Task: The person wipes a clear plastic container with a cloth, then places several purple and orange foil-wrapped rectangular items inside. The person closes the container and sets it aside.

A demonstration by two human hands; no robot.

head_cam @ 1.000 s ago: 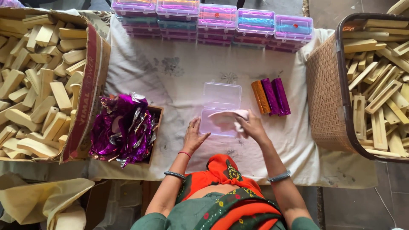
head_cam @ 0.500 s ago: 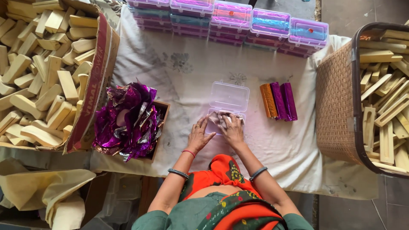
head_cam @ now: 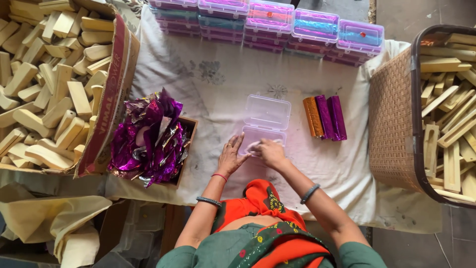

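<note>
White cloth (head_cam: pixel 208 69) over the table, and my clear box (head_cam: pixel 265 121) sits open in the middle. My left hand (head_cam: pixel 231 158) lies flat, fingers spread, by its near edge; my right hand (head_cam: pixel 269 151) pinches something pale inside. Box looks light and flimsy, so I'd grip it by the sides.

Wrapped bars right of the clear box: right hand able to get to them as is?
Probably yes. The right hand is at the open clear box; the three wrapped bars lie beside it with only bare cloth between.
</note>
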